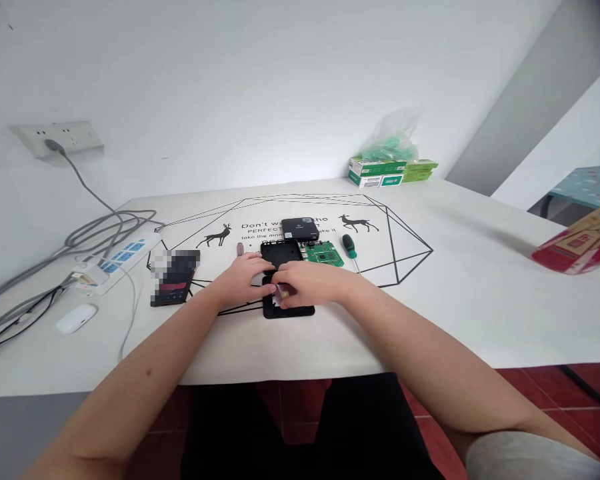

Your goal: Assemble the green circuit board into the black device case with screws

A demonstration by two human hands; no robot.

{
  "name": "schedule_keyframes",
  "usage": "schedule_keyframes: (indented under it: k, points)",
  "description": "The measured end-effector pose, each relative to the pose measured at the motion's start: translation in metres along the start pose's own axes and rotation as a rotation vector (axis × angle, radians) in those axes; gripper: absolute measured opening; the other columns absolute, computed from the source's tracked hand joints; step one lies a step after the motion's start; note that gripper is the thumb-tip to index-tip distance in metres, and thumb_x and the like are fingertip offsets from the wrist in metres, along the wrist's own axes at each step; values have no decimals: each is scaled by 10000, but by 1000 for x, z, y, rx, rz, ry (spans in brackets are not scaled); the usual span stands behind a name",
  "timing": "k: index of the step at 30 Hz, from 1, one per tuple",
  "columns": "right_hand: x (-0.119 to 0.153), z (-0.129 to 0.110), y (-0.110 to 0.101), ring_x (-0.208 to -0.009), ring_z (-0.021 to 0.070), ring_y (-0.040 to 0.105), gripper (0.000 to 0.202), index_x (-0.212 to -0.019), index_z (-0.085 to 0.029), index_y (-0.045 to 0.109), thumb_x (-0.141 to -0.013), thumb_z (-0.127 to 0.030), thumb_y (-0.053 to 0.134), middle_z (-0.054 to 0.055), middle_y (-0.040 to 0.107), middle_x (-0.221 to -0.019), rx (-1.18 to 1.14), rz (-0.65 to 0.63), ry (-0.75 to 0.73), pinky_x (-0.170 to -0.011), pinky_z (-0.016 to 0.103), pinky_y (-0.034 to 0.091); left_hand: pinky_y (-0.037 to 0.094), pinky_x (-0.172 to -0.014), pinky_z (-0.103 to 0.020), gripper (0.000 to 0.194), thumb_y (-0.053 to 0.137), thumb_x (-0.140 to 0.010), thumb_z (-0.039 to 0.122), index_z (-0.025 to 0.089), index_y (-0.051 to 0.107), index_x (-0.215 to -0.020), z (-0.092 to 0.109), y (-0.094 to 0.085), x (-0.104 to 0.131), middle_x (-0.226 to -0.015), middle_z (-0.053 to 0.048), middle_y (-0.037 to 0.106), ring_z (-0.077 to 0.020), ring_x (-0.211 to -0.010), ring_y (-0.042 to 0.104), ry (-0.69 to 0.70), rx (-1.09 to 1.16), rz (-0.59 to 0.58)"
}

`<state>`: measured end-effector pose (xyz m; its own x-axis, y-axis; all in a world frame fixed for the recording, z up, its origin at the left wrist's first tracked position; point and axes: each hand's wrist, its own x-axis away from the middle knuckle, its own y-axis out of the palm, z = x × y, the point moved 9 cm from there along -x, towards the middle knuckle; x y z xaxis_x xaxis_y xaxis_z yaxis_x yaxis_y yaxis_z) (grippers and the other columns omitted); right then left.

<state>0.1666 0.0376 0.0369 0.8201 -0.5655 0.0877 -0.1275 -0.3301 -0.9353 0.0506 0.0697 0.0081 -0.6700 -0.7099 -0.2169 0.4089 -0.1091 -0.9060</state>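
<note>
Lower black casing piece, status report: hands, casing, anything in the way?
Left hand and right hand at lower black casing piece. Casing on desk, partly hidden by hands. Green circuit board, screwdriver lie clear.

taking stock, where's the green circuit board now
In the head view, the green circuit board lies right of centre beyond the right hand, between a black shell and a green-handled screwdriver.

Black rectangular plastic shell with rounded corners (295, 313), lying flat, largely covered, a pale patch visible within; just beyond it, a black shallow-walled plastic casing half (284, 252), open side up.
</note>
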Motion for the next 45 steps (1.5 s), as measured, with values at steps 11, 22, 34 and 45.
schedule_keyframes:
  k: [11, 22, 34, 45]
  points:
    - [0, -2, -5, -705, 154, 578, 195, -886, -214, 587, -735, -192, 707, 24, 718, -905, -144, 31, 5, -628, 293, 396, 457, -1202, -547, 356, 535, -1093, 504, 246, 750, -1212, 1, -1, -2, -1283, -97, 756, -333, -1330, 571, -3, 49, 1]
    - [41, 73, -12, -723, 194, 610, 208, -759, -232, 599, -671, -99, 733, 16, 694, -857, -11, -184, 443, -595, 322, 399, 483, -1227, -555, 341, 527, -1079, 398, 231, 759, -1265, -7, 0, 2, -1402, -136, 701, -321, -1378, 608, -9, 22, 64]
    - [37, 121, -24, -855, 225, 687, 97, -930, -233, 725, -843, -238, 769, 72, 777, -1046, 26, -2, 555, -698, 321, 440, 519, -1227, -535, 315, 531, -1063, 378, 245, 774, -1214, -14, 1, 3, -1418, -117, 697, -307, -1377, 632, -56, 46, 95]
    - [37, 124, -19, -747, 189, 641, 73, -835, -212, 749, -799, -156, 719, 52, 758, -896, -6, -61, 587, -653, 308, 431, 513, -1187, -551, 246, 534, -1049, 318, 237, 744, -1149, -18, -18, 3, -1270, -118, 738, -300, -1268, 659, -37, -17, 286]
